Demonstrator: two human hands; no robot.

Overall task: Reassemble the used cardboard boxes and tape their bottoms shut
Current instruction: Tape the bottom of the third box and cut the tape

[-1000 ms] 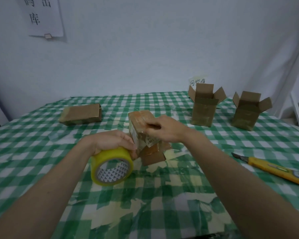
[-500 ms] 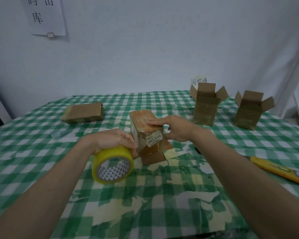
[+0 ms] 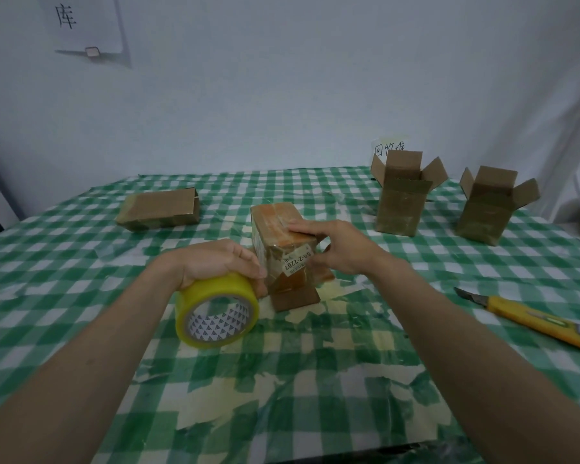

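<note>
Taped brown box (image 3: pixel 283 241) stands mid-table, flaps down; yellow tape roll (image 3: pixel 216 311) touches its left side.

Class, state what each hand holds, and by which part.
Left hand grips the yellow tape roll over its outer rim. Right hand holds the upturned box, fingers across its taped bottom.

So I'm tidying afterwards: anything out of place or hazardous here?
The yellow utility knife lies on the green checked tablecloth with its blade out, beside the right arm.
</note>
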